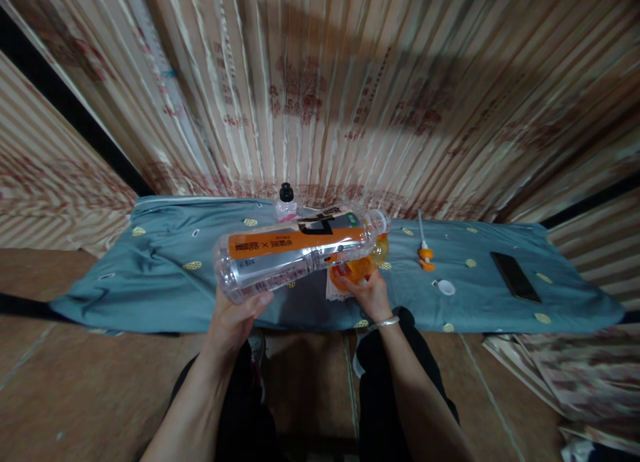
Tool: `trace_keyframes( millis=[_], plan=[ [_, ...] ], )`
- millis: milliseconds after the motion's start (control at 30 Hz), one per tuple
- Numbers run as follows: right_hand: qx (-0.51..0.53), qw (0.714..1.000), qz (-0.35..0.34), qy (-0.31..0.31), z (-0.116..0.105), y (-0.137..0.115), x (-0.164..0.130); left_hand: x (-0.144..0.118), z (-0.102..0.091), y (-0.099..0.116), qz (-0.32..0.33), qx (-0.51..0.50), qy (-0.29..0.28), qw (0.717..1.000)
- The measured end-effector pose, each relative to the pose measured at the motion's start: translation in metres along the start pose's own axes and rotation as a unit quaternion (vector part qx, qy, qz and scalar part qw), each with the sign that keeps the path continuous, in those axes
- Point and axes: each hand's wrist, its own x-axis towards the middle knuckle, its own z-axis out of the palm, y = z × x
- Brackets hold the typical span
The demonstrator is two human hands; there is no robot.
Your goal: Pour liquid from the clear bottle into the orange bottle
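A large clear plastic bottle (295,249) with an orange and silver label lies tilted across my view, its neck pointing right. My left hand (240,315) grips it near its base. My right hand (370,292) is closed around a smaller bottle (354,273) with orange colouring. The large bottle's mouth is over the top of the orange one; whether they touch, I cannot tell. Part of the orange bottle is hidden behind the big bottle and my fingers. Under it shows the edge of a pale stack of paper or tissue (335,290).
A teal cloth (165,269) covers the low bench. At the back stands a small black-capped bottle (286,202). To the right lie an orange pump top (425,257) with a tube, a white cap (446,287) and a dark phone (515,277). A pleated curtain (320,102) hangs behind.
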Motion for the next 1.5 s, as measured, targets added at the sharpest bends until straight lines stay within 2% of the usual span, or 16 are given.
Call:
trace_keyframes(
  millis=[267, 533, 767, 1067, 1500],
  plan=[
    [0.004, 1.0, 0.0, 0.0, 0.0007, 0.0024, 0.0009, -0.0015, -0.0046, -0.0005, -0.021, 0.015, 0.002, 1.0],
    [0.006, 1.0, -0.007, 0.004, 0.0023, 0.0072, 0.0009, 0.0024, -0.005, -0.0042, -0.007, 0.013, -0.012, 1.0],
    [0.0, 1.0, -0.013, 0.01, 0.0019, 0.0076, 0.0013, 0.0, -0.003, -0.0009, -0.004, 0.016, -0.003, 1.0],
    [0.0, 1.0, -0.006, -0.004, 0.0013, 0.0075, 0.0018, -0.0006, -0.0015, -0.001, 0.004, 0.012, -0.01, 1.0],
    [0.004, 1.0, -0.006, -0.001, 0.0022, 0.0058, 0.0006, -0.0006, -0.0093, -0.0045, -0.009, 0.023, -0.007, 1.0]
  ],
)
